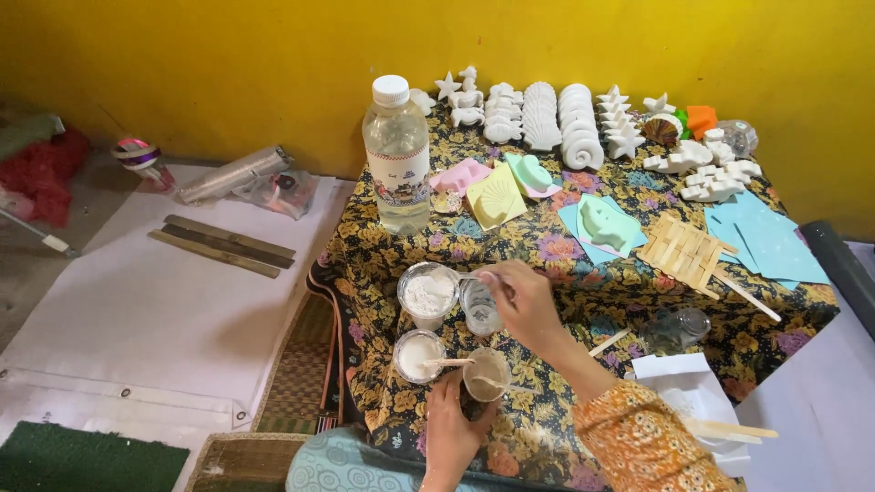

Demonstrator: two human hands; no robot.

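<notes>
My left hand grips a small clear cup of beige mix at the table's near edge. My right hand pinches a small spoon whose tip reaches over a clear cup of white powder. Between the two hands stands a small clear cup of water. Another cup with white paste sits left of the beige cup, with a wooden stick resting across its rim.
A water bottle stands at the back of the floral-cloth table. White plaster shapes, pastel moulds, a wooden stick raft, blue sheets and a glass jar lie around. Bamboo strips lie on the white floor sheet.
</notes>
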